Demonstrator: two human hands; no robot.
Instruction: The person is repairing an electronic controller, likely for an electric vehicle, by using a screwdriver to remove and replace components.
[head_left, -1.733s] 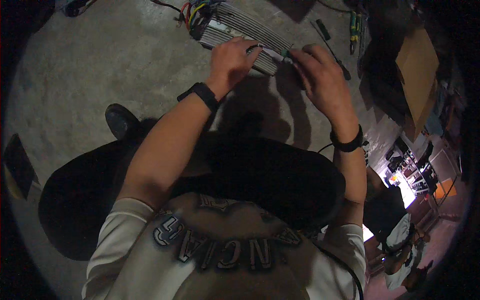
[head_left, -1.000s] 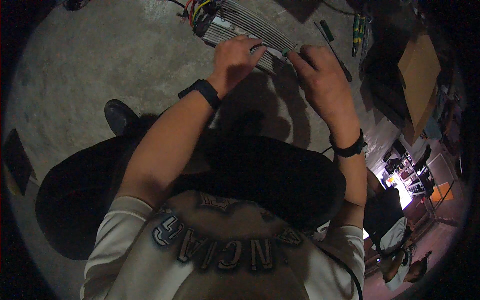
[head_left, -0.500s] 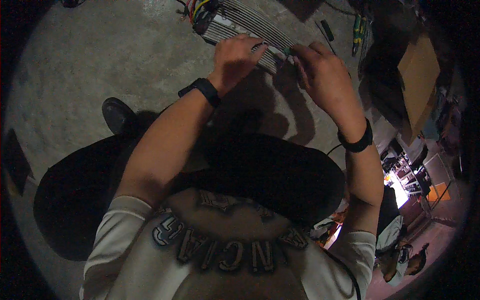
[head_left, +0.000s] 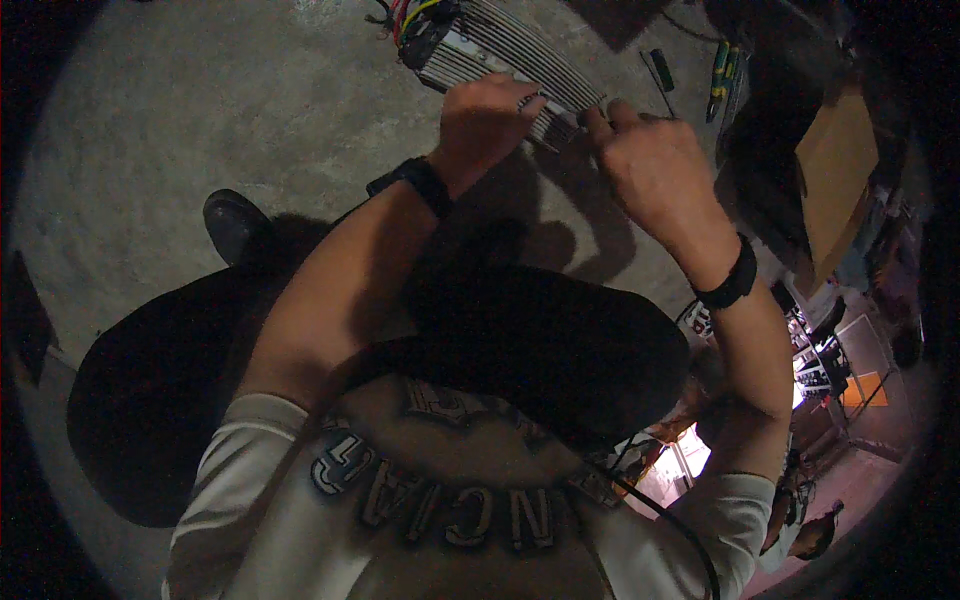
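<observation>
A finned grey metal unit [head_left: 490, 45], resembling a controller housing with a heat sink, lies on the concrete floor at the top middle. Coloured wires [head_left: 408, 20] come out of its far left end. My left hand [head_left: 485, 120] is closed at the unit's near edge, its fingers curled over the fins, with a small dark curved piece at the fingertips. At the unit's right end is my right hand [head_left: 655, 155], thumb and fingers pinched together. Whatever lies between those fingertips is too small and dark to make out.
Right of the unit lie a slim screwdriver-like tool [head_left: 660, 72] and pliers [head_left: 720, 80] with green and yellow handles. Further right stands a brown cardboard panel [head_left: 838, 180]. My folded legs [head_left: 540, 350] and a dark shoe [head_left: 237, 225] are near the unit.
Both hands and the unit appear slightly further right and lower in the picture. A green bit seen at my right fingertips before no longer shows clearly.
</observation>
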